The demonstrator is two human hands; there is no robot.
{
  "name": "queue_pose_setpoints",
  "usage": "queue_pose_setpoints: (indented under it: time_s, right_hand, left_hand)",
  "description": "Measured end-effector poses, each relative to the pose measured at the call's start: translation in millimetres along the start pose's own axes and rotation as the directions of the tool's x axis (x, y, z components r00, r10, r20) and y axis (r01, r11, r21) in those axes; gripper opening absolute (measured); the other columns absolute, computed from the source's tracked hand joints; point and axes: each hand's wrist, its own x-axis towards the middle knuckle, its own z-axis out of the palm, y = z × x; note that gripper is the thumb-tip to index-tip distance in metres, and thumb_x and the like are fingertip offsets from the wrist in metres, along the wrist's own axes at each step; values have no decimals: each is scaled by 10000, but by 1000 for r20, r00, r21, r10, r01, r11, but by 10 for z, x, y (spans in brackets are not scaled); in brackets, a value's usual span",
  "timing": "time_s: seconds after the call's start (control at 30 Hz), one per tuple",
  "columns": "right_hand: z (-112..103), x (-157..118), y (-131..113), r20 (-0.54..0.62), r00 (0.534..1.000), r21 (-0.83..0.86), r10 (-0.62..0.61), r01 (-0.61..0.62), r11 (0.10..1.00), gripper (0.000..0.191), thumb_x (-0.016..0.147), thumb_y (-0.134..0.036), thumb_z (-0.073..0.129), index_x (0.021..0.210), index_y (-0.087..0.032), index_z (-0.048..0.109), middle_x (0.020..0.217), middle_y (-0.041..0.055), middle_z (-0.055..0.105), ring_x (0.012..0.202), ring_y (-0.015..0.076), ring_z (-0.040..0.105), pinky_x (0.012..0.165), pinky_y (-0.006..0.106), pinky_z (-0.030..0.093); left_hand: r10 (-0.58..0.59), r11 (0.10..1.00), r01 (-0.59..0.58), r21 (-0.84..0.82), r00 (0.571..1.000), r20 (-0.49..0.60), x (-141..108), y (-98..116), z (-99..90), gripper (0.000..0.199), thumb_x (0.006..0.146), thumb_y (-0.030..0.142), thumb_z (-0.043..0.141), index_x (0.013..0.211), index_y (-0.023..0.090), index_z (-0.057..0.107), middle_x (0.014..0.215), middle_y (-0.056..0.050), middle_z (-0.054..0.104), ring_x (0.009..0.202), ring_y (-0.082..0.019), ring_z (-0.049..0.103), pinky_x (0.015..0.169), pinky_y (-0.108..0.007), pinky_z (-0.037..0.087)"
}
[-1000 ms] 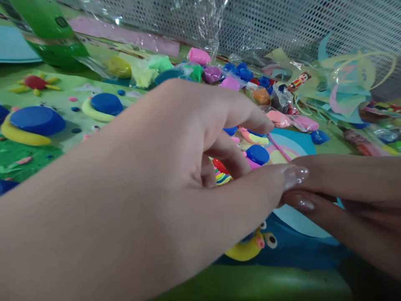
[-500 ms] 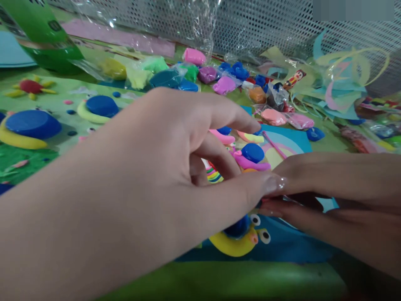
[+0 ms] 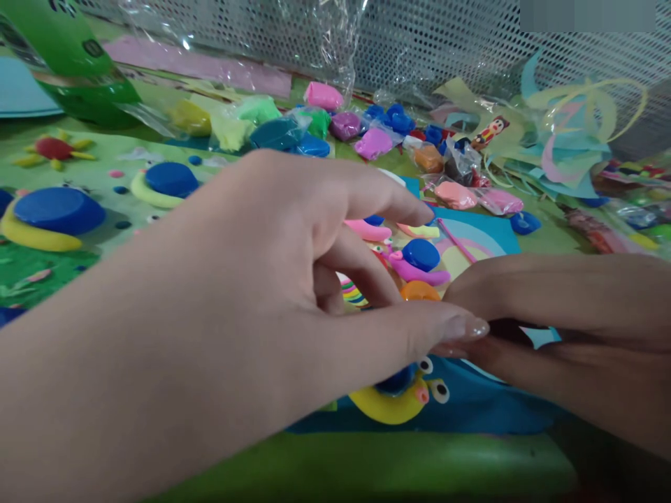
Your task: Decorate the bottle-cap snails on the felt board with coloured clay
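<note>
My left hand [image 3: 314, 272] spans the middle of the view, index finger and thumb apart and the other fingers curled. Its thumb tip touches the fingers of my right hand [image 3: 514, 314], which are pinched together; what they hold, if anything, is hidden. Just below the hands lies a yellow clay snail [image 3: 391, 412] with a blue cap for a shell and round white eyes, fixed on a blue card [image 3: 493, 409]. Past the fingers, a pink clay snail [image 3: 419, 272] with a blue cap shell and an orange clay piece [image 3: 419, 290] sit on the card.
Bagged clay lumps [image 3: 374, 142] in several colours lie across the back. A green bottle [image 3: 89, 77] stands at the back left, near a light green sheet with more cap snails [image 3: 57, 209]. Curled paper strips [image 3: 566, 140] are heaped at the right, before a perforated panel [image 3: 445, 42].
My left thumb has slid slightly right over the right hand's fingertips. More of the orange clay piece shows now. The snails and card stay in place.
</note>
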Motion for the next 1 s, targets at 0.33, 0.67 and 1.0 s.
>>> queue_pose_setpoints:
  time_s: [0.33, 0.67, 1.0]
  right_hand:
    - [-54, 57, 3, 44, 998, -75, -52, 55, 996, 272, 922, -200, 486, 688, -207, 624, 670, -114, 630, 577, 15, 553, 544, 136, 403]
    - [-59, 21, 15, 61, 997, -25, -46, 47, 999, 169, 901, -218, 531, 770, -208, 636, 727, -84, 634, 621, 45, 564, 581, 162, 416]
    - [-67, -102, 38, 53, 996, -199, -71, 81, 977, 211, 923, -279, 491, 828, -219, 669, 772, -31, 648, 639, 112, 605, 558, 212, 436]
  left_hand:
    - [-132, 991, 133, 7, 980, 148, 42, 34, -90, 474, 699, 472, 632, 1156, 395, 531, 660, 141, 636, 449, -112, 558, 410, -218, 425]
    - [99, 993, -102, 64, 994, 42, 84, -120, 18, 546, 639, 467, 688, 1153, 355, 543, 522, 141, 560, 360, -58, 465, 336, -135, 293]
    - [197, 980, -198, 34, 980, 25, 101, -213, 34, 529, 667, 449, 715, 1157, 403, 521, 447, 169, 532, 312, -36, 430, 315, -116, 315]
